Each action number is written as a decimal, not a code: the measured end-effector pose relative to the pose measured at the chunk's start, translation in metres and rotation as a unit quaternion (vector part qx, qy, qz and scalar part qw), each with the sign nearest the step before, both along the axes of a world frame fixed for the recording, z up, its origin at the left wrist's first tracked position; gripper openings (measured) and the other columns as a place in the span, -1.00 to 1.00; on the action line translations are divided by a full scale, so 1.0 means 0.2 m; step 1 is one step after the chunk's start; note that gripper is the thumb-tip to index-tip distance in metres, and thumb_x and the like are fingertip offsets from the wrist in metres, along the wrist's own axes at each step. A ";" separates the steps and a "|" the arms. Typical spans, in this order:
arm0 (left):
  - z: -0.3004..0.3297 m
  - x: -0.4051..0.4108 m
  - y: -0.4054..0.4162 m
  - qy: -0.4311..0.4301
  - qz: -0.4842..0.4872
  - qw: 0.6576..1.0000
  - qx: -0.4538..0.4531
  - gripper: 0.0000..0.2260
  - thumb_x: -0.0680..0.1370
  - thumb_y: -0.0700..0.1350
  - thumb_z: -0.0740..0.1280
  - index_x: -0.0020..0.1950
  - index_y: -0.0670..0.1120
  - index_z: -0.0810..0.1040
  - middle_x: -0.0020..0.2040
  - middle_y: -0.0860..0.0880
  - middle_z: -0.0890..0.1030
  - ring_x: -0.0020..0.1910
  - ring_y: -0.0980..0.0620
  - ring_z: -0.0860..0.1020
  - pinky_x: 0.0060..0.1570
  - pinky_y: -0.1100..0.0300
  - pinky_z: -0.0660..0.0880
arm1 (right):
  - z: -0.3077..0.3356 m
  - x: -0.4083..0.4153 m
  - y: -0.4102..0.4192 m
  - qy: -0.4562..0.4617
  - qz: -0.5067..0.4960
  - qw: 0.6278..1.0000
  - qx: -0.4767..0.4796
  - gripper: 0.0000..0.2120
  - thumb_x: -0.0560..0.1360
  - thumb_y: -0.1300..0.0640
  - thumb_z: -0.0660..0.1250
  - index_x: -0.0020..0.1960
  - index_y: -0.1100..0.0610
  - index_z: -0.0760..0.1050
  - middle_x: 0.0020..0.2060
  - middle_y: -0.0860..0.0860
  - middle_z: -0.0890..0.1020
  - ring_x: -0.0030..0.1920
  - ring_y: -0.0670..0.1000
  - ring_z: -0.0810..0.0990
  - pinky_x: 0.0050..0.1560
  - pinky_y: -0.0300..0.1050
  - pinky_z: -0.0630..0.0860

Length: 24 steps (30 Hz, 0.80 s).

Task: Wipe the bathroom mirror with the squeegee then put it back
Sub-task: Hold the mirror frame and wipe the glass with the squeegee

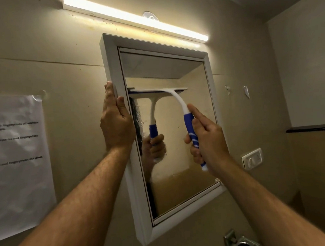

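right hand [206, 141]: closed around blue squeegee [177, 103] handle, blade pressed on mirror [179, 160] | left hand [116, 122]: flat, fingers extended, laid against mirror frame [112, 68]

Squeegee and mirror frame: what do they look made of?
Squeegee: apparently smooth white plastic neck and head; the blue grip with white stripes looks rubbery, though that is uncertain. Mirror frame: white, matte, with mitred corners; painted wood or plastic, cannot tell which.
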<state>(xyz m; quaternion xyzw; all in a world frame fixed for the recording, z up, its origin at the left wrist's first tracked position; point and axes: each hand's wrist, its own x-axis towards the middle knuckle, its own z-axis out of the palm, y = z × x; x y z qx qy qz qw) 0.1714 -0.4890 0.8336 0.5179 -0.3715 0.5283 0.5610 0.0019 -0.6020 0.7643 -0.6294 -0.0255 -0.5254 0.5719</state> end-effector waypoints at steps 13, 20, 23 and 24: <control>-0.01 -0.01 0.00 0.000 0.007 1.000 0.000 -0.58 0.70 -0.04 0.08 0.57 -0.04 0.18 0.52 -0.02 0.31 0.45 0.02 0.33 0.35 0.24 0.28 | 0.05 -0.01 0.00 -0.009 -0.015 1.000 -0.025 -0.60 0.57 -0.03 0.25 0.40 -0.24 0.40 -0.28 0.09 0.55 -0.48 -0.03 0.37 -0.55 -0.19 0.38; -0.02 -0.02 0.00 0.004 0.009 1.000 -0.001 -0.58 0.71 -0.03 0.07 0.57 -0.04 0.18 0.52 -0.01 0.31 0.46 0.02 0.33 0.34 0.25 0.26 | -0.08 -0.03 0.01 -0.008 -0.011 1.000 0.003 -0.64 0.60 -0.01 0.21 0.37 -0.22 0.43 -0.28 0.10 0.57 -0.49 -0.03 0.37 -0.57 -0.21 0.37; -0.02 -0.03 0.01 0.012 0.008 1.000 -0.002 -0.58 0.71 -0.04 0.07 0.57 -0.04 0.18 0.52 -0.02 0.31 0.46 0.02 0.33 0.34 0.27 0.26 | 0.06 -0.02 0.03 -0.037 0.005 0.999 0.004 -0.65 0.63 0.01 0.17 0.39 -0.20 0.42 -0.25 0.11 0.56 -0.48 -0.03 0.38 -0.55 -0.22 0.38; -0.02 -0.03 0.01 0.012 0.010 1.000 -0.003 -0.58 0.71 -0.04 0.07 0.57 -0.04 0.18 0.52 -0.02 0.31 0.45 0.02 0.33 0.33 0.27 0.27 | 0.10 -0.01 0.04 -0.041 0.008 0.999 0.001 -0.65 0.63 0.01 0.17 0.39 -0.19 0.41 -0.24 0.11 0.56 -0.48 -0.03 0.38 -0.54 -0.23 0.38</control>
